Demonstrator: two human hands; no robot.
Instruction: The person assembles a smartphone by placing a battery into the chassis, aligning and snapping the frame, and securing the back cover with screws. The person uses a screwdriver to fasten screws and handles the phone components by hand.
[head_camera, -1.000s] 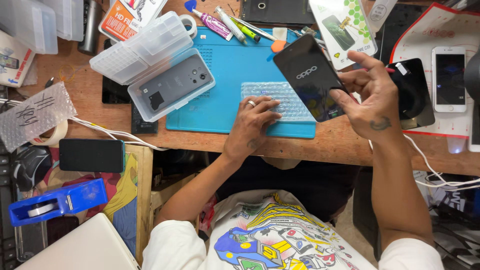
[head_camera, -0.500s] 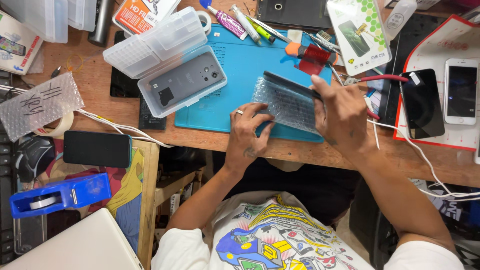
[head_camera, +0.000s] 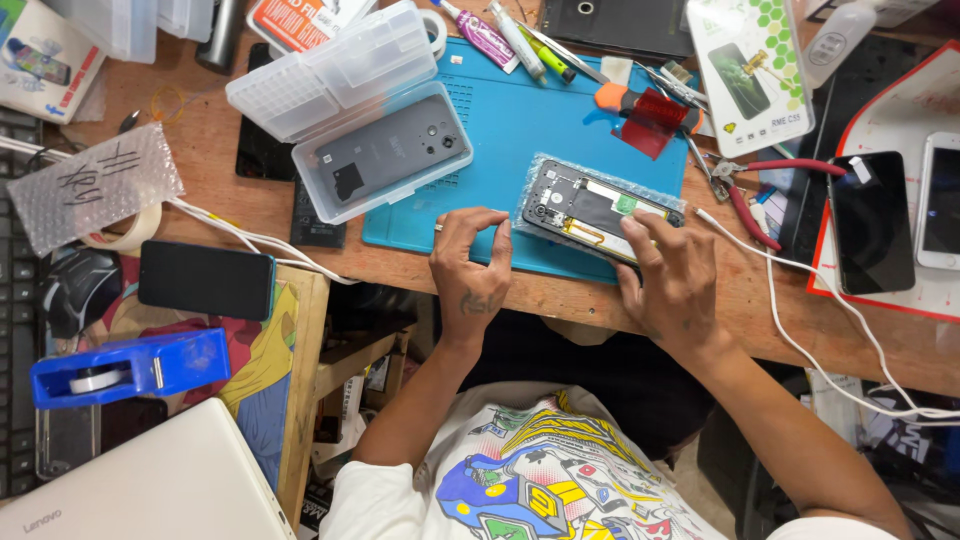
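Note:
An opened phone (head_camera: 590, 210), back cover off and circuit boards showing, lies face down on a sheet of bubble wrap (head_camera: 560, 170) on the blue work mat (head_camera: 530, 110). My right hand (head_camera: 670, 280) rests on the phone's near right end, fingers spread over it. My left hand (head_camera: 470, 265) hovers at the mat's front edge just left of the phone, thumb and fingers curled close together, with nothing visible between them. A ring sits on one finger.
A clear plastic box (head_camera: 385, 160) with a grey phone back cover stands left on the mat. Tools, tubes and red-handled pliers (head_camera: 760, 185) lie behind. Other phones (head_camera: 870, 220) rest right, a black phone (head_camera: 205, 280) and blue tape dispenser (head_camera: 130, 365) left. White cables cross the desk.
The right hand brought the phone down from the air, turned it screen-down and laid it on the bubble wrap. The left hand slid off the wrap toward the mat's front edge.

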